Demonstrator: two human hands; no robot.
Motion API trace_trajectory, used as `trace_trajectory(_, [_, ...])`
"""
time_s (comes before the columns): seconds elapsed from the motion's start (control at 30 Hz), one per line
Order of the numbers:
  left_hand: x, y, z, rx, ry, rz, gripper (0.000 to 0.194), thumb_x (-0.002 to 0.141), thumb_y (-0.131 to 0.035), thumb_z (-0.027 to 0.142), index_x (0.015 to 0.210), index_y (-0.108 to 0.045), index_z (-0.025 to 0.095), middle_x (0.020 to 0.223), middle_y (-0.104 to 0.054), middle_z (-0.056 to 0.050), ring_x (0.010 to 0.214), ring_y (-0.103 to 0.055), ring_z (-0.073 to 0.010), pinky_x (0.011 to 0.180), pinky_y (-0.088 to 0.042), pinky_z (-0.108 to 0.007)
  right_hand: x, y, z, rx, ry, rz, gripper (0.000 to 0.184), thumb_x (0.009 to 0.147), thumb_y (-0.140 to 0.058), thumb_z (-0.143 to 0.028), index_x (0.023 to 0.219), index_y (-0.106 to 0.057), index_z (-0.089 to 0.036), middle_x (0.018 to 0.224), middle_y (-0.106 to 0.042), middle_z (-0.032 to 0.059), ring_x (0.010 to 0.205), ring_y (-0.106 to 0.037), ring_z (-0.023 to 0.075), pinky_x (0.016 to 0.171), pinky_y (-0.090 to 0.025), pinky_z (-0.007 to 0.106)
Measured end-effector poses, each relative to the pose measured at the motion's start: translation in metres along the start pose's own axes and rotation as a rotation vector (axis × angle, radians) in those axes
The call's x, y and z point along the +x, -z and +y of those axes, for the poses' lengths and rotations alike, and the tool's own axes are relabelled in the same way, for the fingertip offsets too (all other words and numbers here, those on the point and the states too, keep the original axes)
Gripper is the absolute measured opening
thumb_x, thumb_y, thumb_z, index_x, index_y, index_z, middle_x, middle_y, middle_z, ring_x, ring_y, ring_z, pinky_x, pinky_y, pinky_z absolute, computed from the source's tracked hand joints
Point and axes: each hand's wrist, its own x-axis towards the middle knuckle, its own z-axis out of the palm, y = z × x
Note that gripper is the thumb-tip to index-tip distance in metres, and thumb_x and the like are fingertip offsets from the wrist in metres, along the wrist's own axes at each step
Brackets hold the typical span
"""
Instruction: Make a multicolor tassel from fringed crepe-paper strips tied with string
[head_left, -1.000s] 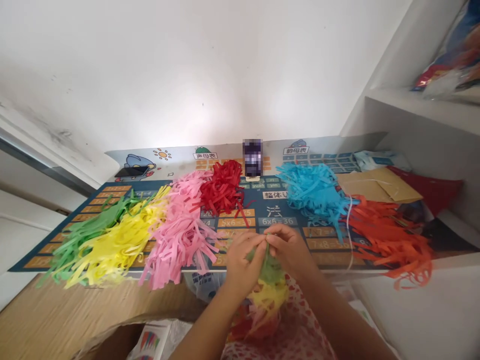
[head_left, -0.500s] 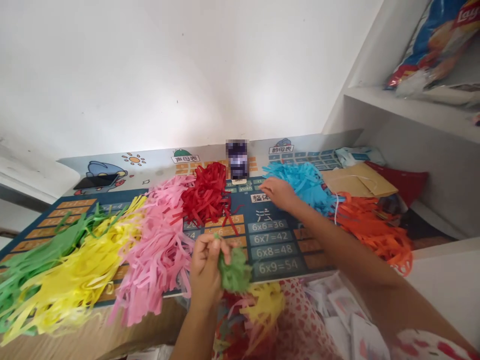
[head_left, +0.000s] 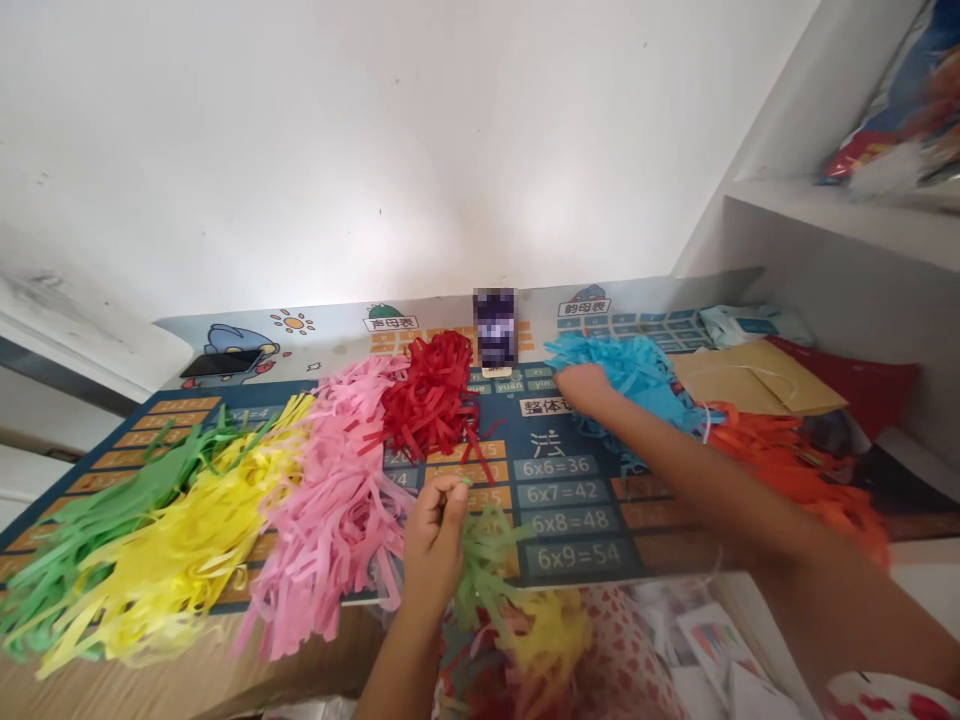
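My wooden desk carries a times-table mat — green strips, yellow strips, pink strips, red strips, blue strips, orange strips heaped along it — and a kraft envelope.

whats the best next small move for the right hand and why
Probably the right hand should pinch a few strips from the pile of blue paper strips, since it rests at that pile's edge, while the left hand is occupied holding a bunch of green paper strips.
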Motion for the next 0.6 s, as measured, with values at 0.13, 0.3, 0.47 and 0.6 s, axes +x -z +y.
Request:
trace_trajectory(0.13, [0.001,-0.005,0.007,0.069,-0.016,-0.119,0.028,0.090,-0.052,0.044,0.080,-0.059,0.019,0.065,-0.049,0.003,0.059,-0.046,-0.0118,0.056,-0.037,-0.023,-0.006,0.006,0.000,0.022,0.010,0.061,0.030,0.081,-0.047,0.001,0.101,-0.070,-0.004,0.105,-0.067,0.0248,0.100,-0.065,0.0313,0.092,-0.041,0.045])
trace_trajectory(0.3, [-0.002,-0.007,0.011,0.078,-0.028,-0.184,0.027,0.091,-0.052,0.041,0.077,-0.057,0.019,0.065,-0.049,0.004,0.061,-0.046,-0.0121,0.060,-0.037,-0.023,-0.048,0.024,-0.021,0.162,0.103,0.202,0.025,0.089,-0.049,-0.014,0.099,-0.071,-0.009,0.106,-0.068,0.0192,0.100,-0.063,0.0262,0.091,-0.041,0.039])
trace_trajectory(0.47, [-0.007,-0.015,0.011,-0.049,0.021,-0.261,0.026,0.089,-0.055,0.043,0.079,-0.058,0.019,0.063,-0.049,0.004,0.058,-0.046,-0.0114,0.058,-0.036,-0.023,-0.132,0.021,-0.076,1.111,0.364,0.489,0.010,0.083,-0.060,-0.024,0.084,-0.070,-0.022,0.086,-0.069,0.0025,0.079,-0.063,0.0162,0.073,-0.047,0.028])
trace_trajectory(0.6, [-0.012,-0.028,0.015,-0.129,0.072,-0.294,0.028,0.090,-0.054,0.044,0.080,-0.057,0.019,0.061,-0.047,0.005,0.053,-0.041,-0.0094,0.055,-0.034,-0.022,-0.167,0.001,-0.109,1.587,0.185,0.520,0.008,0.081,-0.066,-0.030,0.080,-0.070,-0.023,0.083,-0.070,0.0020,0.081,-0.063,0.0170,0.077,-0.048,0.030])
